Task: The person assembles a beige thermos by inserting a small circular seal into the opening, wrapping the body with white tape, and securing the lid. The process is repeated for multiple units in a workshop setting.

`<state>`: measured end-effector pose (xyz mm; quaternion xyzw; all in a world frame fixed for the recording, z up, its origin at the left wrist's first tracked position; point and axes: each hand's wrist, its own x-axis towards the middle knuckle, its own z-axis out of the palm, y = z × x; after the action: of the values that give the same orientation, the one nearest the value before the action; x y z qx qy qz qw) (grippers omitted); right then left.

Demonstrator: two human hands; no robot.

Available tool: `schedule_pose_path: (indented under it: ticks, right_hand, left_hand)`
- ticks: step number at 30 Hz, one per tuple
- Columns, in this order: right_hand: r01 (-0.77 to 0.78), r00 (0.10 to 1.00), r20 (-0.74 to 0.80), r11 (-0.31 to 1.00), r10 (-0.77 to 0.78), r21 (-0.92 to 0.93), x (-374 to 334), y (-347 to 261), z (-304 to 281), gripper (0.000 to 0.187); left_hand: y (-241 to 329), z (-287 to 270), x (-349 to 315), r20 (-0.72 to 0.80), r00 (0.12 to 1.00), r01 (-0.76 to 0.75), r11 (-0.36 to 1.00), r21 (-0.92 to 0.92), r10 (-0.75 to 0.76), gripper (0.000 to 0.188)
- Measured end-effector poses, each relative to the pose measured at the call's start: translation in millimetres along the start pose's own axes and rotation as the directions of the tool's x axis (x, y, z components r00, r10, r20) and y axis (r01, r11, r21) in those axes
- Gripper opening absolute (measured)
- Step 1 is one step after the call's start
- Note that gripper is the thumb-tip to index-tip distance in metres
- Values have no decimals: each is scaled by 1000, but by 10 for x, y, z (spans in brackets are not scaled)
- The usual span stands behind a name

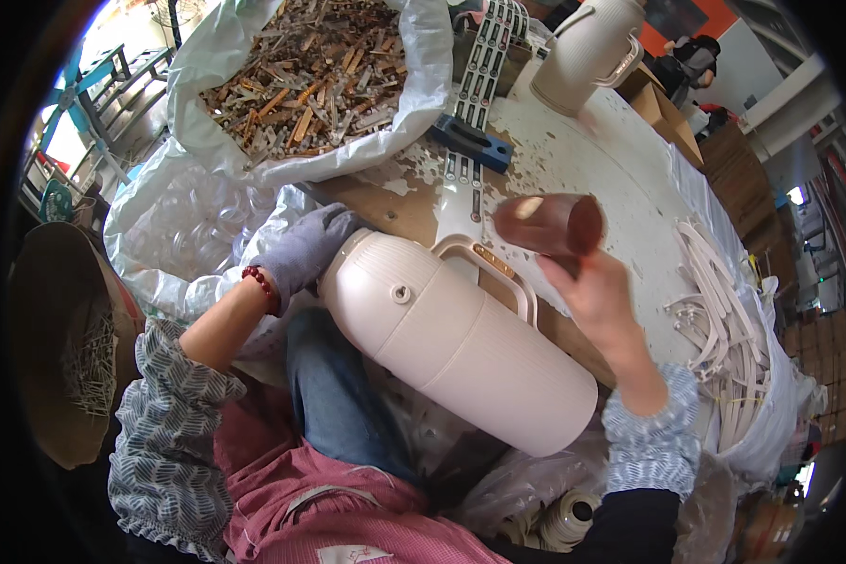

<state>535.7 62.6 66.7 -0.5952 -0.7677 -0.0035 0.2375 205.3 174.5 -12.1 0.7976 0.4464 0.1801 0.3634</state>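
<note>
A cream ribbed vacuum jug point(442, 329) lies slantwise before me, its top to the left and its base to the lower right. My left hand point(305, 249), in a grey glove, grips the jug at its top end; some fingertips are hidden behind it. The jug's handle point(498, 273), with a gold-coloured strip, faces the table. Above the handle, my bare right hand point(597, 296) is closed round a reddish-brown mallet point(545, 224), a thick cylinder slightly blurred. The mallet is apart from the jug, and its grip is mostly hidden in the hand.
A white sack point(423, 85) of brown and clear small strips point(310, 80) stands far left, with a bag of clear plastic rings point(197, 221) below. Another jug point(587, 56) stands on the worn table point(630, 179). Cream handles point(724, 329) are heaped right. A blue-ended perforated rail point(475, 141) lies ahead.
</note>
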Motion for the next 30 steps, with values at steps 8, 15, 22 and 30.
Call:
schedule_pose_path:
  ticks: [8,15,22,30]
  right_hand:
    - [-36,992,-120,999,34,-15,-208,559,-356,36]
    - [-927,374,627,279,683,249,-3540,190,-586,21]
    - [-898,440,-96,436,893,-56,-4973,790,866,47]
    - [-787,389,291,480,874,-388,-4379,313,185,56]
  left_hand:
    - [-171,-204,111,86,993,90,978,-191,-74,66]
    - [-434,-785,-432,377,873,-417,873,251,309,29]
    - [-232,-825,-1052,206,975,-136,962,236,87,35]
    - [-1118,-1369,-1922,-194,975,-120,992,-34,111,32]
